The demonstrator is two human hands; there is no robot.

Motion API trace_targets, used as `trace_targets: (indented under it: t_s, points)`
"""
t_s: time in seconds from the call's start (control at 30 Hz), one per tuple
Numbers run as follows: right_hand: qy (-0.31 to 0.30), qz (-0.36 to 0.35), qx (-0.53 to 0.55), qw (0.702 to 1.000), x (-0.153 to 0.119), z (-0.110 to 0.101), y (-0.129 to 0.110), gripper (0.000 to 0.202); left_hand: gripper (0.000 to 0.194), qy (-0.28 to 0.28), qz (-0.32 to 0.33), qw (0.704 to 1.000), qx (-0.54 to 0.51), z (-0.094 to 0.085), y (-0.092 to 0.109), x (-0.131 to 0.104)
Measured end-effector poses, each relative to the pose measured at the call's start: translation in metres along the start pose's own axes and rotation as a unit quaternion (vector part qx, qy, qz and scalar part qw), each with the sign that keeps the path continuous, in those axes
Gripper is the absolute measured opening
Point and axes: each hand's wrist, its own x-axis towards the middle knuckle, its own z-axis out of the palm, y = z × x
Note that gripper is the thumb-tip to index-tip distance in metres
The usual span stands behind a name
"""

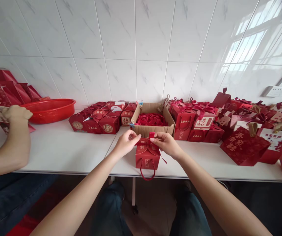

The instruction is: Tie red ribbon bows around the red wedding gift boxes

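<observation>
The left hand [128,141] and right hand [167,143] pinch a smooth, shiny red ribbon [151,135] between thumb and fingertips. Just below them, on the white table [82,154], sits a small boxy red gift box [146,156] with curved top flaps, gold print and a twisted cord handle [149,179] drooping in a loop. Beyond both hands, an open corrugated cardboard box [170,120] holds a tangled heap of red ribbons [151,120].

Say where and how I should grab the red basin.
I'd take the red basin by its near rim, right of the middle, coming from the front and above, fingers inside. It sits upright and open, with bare table before it, while another person's hand is at its left end.
</observation>
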Motion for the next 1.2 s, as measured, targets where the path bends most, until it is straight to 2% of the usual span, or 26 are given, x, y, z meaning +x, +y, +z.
trace_targets:
  t_s: [0.1, 0.23, 0.33, 0.43, 0.5, 0.57, 0.67, 0.77, 0.9, 1.03, 1.1, 1.2]
  points:
    - [-0.029, -0.003, 0.016, 0.999, 0.000, -0.001, -0.001, 0.046, 0.040, -0.069, -0.063, 0.996, -0.003, -0.004, -0.013, -0.004]
    - [-0.043, 0.007, 0.029, 0.999, 0.002, -0.001, 0.002, 0.038, 0.041, -0.146, -0.098, 0.983, -0.044, -0.007, -0.011, -0.007]
    - [-0.008, 0.030, -0.006, 1.000, 0.004, 0.002, 0.006, 0.027, 0.039, -0.158, -0.100, 0.980, -0.066, -0.013, -0.004, -0.007]
    - [0.049, 0.044, -0.099, 0.993, 0.005, 0.009, 0.006, 0.016, 0.036, -0.162, -0.098, 0.979, -0.077, -0.021, 0.006, -0.006]
    - [0.084, 0.040, -0.177, 0.980, 0.006, 0.014, 0.004, 0.014, 0.032, -0.168, -0.070, 0.982, -0.058, -0.026, 0.016, -0.007]
    - [0.106, 0.025, -0.248, 0.963, 0.007, 0.018, 0.002, 0.011, 0.027, -0.177, -0.002, 0.984, 0.008, -0.030, 0.030, -0.007]
    - [0.106, 0.001, -0.308, 0.946, 0.008, 0.021, -0.001, 0.010, 0.017, -0.160, 0.119, 0.969, 0.143, -0.033, 0.052, -0.004]
    - [0.086, -0.008, -0.309, 0.947, 0.009, 0.018, -0.003, 0.014, 0.008, -0.151, 0.187, 0.950, 0.201, -0.030, 0.069, 0.004]
    - [0.042, -0.037, -0.262, 0.964, 0.006, 0.012, -0.006, 0.017, 0.012, -0.191, 0.197, 0.939, 0.207, -0.019, 0.075, 0.016]
    - [-0.017, -0.030, -0.185, 0.982, 0.000, 0.009, -0.007, 0.018, 0.014, -0.204, 0.184, 0.949, 0.156, -0.012, 0.071, 0.023]
    - [-0.014, -0.020, -0.150, 0.988, -0.002, 0.009, -0.005, 0.028, 0.014, -0.222, 0.169, 0.955, 0.101, -0.011, 0.069, 0.026]
    - [-0.002, -0.024, -0.124, 0.992, -0.003, 0.011, -0.001, 0.033, 0.026, -0.237, 0.148, 0.959, 0.047, -0.007, 0.064, 0.032]
